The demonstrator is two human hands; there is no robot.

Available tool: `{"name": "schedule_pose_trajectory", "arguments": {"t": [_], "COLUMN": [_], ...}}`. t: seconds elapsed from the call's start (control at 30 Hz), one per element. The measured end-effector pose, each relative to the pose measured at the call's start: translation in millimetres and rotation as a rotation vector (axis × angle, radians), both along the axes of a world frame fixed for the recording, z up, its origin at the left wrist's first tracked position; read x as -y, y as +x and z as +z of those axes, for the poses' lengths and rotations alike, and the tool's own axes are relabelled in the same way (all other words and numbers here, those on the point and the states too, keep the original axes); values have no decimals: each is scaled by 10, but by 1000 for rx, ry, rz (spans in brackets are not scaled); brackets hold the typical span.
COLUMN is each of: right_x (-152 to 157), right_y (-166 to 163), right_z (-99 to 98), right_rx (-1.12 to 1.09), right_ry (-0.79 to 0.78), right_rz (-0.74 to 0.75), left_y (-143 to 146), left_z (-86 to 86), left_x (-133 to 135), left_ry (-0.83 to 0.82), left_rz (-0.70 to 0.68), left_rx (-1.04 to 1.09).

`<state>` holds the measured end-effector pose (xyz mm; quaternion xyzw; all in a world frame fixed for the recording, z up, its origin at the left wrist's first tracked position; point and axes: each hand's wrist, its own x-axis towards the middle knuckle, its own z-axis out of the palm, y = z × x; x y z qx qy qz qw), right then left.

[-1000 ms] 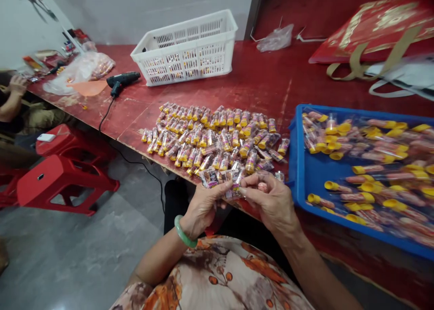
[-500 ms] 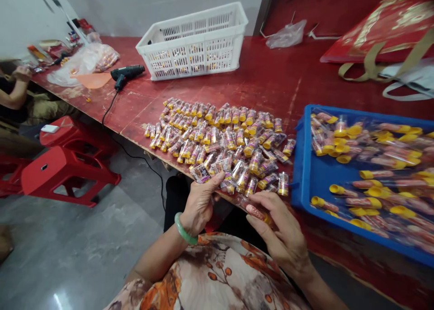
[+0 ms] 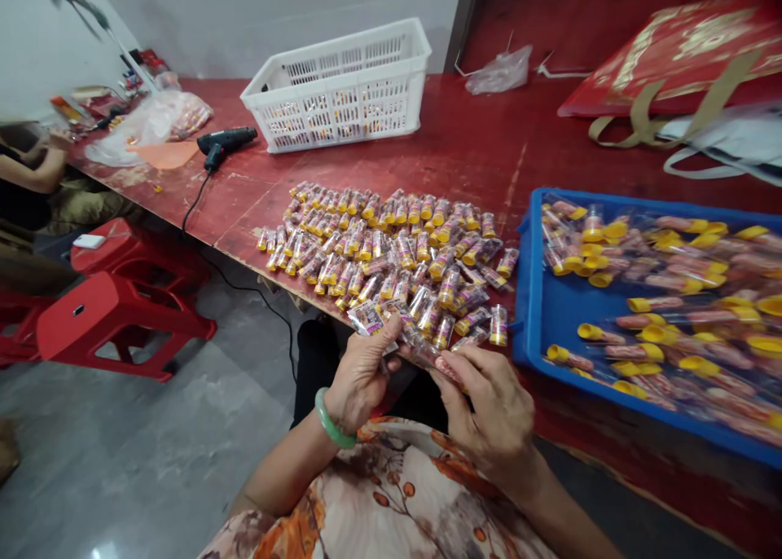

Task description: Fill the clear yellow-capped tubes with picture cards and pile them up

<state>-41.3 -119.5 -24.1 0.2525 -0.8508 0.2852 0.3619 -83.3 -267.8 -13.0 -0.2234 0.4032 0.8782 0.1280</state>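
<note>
My left hand (image 3: 362, 377), with a green bangle at the wrist, pinches a few small printed labels (image 3: 366, 319) between thumb and fingers. My right hand (image 3: 492, 400) grips a small pink-patterned tube (image 3: 449, 368) in a clear plastic sleeve. The sleeve's free end reaches toward my left fingers; whether they touch it I cannot tell. Just beyond both hands, many labelled tubes with yellow ends (image 3: 391, 245) lie in a wide spread on the red table (image 3: 482, 147).
To the right, a blue tray (image 3: 555, 306) holds unlabelled sleeved tubes. A white slatted basket (image 3: 342, 107) stands behind the spread, and a heat gun (image 3: 223, 141) lies left of it. Red stools (image 3: 116, 306) are at the left, near a seated person (image 3: 37, 172). A red bag (image 3: 678, 62) lies far right.
My right hand has moved left with the tube, closer to my left hand, and its fingers have closed in around it. The view has shifted slightly.
</note>
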Motion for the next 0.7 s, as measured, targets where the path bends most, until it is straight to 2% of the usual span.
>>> {"name": "schedule_pose_trajectory", "arguments": {"t": [0.13,0.27,0.5,0.7], "right_x": [42,57,59,176], "right_y": [-13,-5,8,-42], "right_z": [11,0,-48,-81], "right_rx": [-63,-56,-19,-60], "right_ry": [12,-1,28,18], "right_rz": [-55,8,-18,-11], "left_y": [14,50,66,68], "left_z": [-31,-64,-90,-82], "left_x": [-7,-13,2,12], "left_ry": [27,48,-68,-94], "left_rz": [-43,-57,-74,-52], "left_rx": [8,-19,-88,-115]}}
